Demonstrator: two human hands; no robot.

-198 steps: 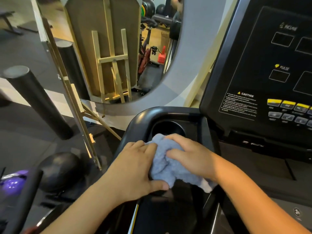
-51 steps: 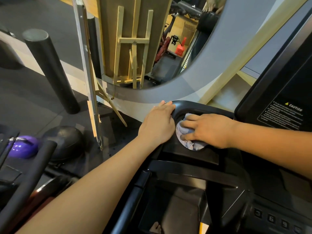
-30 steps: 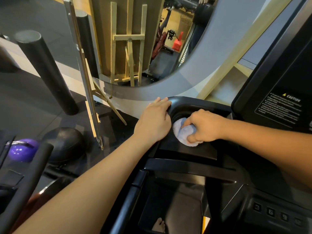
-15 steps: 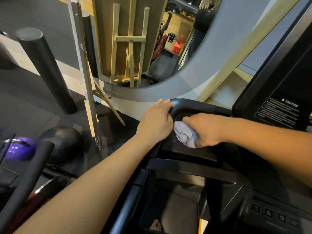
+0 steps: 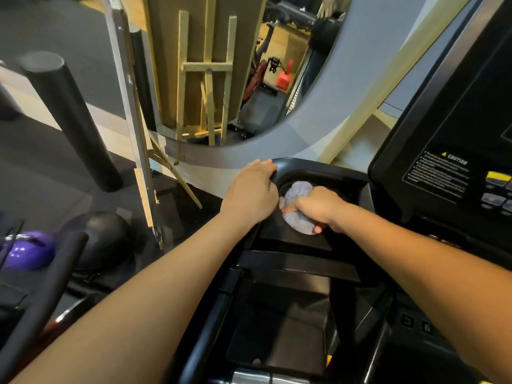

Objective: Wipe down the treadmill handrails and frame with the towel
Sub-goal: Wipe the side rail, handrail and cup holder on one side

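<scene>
1. Two hands in my view, both at the treadmill frame point(image 5: 318, 166) beside the console point(image 5: 443, 128).
2. Right hand point(image 5: 318, 206): fingers curled, bunching the towel point(image 5: 300, 227) inside the round cup recess point(image 5: 340, 185).
3. Left hand point(image 5: 253, 194): fingers pressed together, resting on the frame's corner.

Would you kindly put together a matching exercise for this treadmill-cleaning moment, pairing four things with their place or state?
Column one:
1. towel
2. left hand
3. right hand
4. purple ball

Column two:
A. rests on the curved corner of the treadmill frame
B. sits at the far left, beside a black ball
C. bunched up at the round cup holder
D. grips the towel

Pairs: 1-C, 2-A, 3-D, 4-B
</scene>
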